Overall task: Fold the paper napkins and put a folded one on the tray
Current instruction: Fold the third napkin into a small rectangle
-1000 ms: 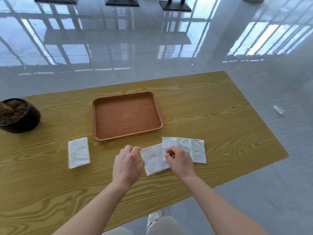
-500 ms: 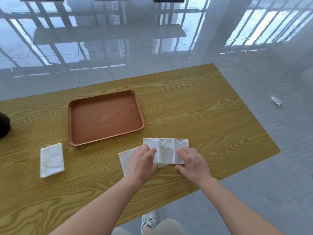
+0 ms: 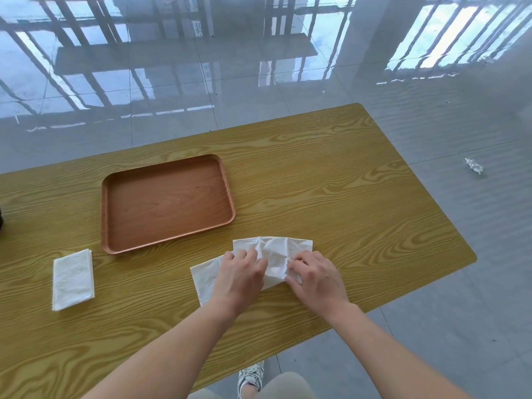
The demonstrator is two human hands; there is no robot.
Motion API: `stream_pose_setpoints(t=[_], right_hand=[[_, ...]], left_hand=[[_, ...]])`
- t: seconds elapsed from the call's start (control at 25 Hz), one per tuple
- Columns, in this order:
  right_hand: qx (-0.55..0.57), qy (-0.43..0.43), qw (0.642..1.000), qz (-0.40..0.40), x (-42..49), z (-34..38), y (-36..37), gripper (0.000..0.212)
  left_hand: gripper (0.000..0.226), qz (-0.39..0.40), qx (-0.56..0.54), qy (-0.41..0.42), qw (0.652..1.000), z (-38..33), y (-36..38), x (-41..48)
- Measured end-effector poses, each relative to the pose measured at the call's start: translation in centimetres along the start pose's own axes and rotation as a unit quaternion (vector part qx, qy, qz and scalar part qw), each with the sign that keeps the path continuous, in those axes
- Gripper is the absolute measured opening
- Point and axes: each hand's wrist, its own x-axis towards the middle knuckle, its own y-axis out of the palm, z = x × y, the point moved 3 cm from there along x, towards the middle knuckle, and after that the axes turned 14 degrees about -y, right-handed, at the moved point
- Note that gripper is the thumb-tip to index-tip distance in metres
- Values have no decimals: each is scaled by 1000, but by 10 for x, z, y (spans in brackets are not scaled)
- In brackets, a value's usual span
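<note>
Both hands moved onto the top napkin (image 3: 273,249); fold not yet made.
The left hand (image 3: 239,276) had come off the table (image 3: 359,214) onto the paper, fingers bent, tips down, grip unclear. The right hand (image 3: 316,279) had shifted to its right side, pinching the edge. It lay crumpled just before the bare tray (image 3: 104,214); a folded napkin (image 3: 73,279) waited well left.

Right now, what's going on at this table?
A person is folding a white paper napkin on the wooden table: the left hand presses it down while the right hand pinches its near edge. A second napkin lies partly beneath. A folded napkin sits left of the brown tray, which holds none yet.
</note>
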Motion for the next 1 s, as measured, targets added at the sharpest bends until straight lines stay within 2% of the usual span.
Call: stream_pose_setpoints(t=[0.16,0.2,0.24,0.32,0.4,0.44,0.6,0.64,0.68,0.76,0.84,0.92,1.0], right_hand=[[-4,7,999,44,0,0,1,64],[-6,11,999,44,1,1,1,65],[-11,12,999,35,3,2,1,56],[-29,4,1000,1,5,5,0,26],[-33,1,999,-26,6,6,-3,10],[-27,3,999,-35,7,6,-5,9],[-23,7,997,-71,17,13,-26,7],[-22,8,997,-76,22,18,-33,7],[-18,14,997,-76,27,22,-40,9],[2,35,997,-66,37,30,-54,14],[40,55,996,-59,44,37,-66,15],[94,73,992,-52,50,45,-76,14],[178,98,979,-11,55,52,-80,14]], left_hand=[[27,-33,-5,51,998,3,-5,4],[26,-39,-13,52,998,5,-6,6],[25,-48,-28,47,997,6,-7,7],[20,-62,-76,26,995,9,-9,9],[14,-62,-139,8,988,12,-8,8],[19,-51,-160,0,986,13,-7,7],[75,14,-116,4,993,12,-1,1],[80,16,-112,3,994,10,-2,0],[76,2,-120,-1,993,7,-4,-1],[53,-65,-184,-31,980,7,-15,-2],[32,-130,-296,-93,942,19,-31,-4],[26,-154,-377,-121,905,40,-45,-11],[26,-150,-412,-122,890,62,-60,-23]])
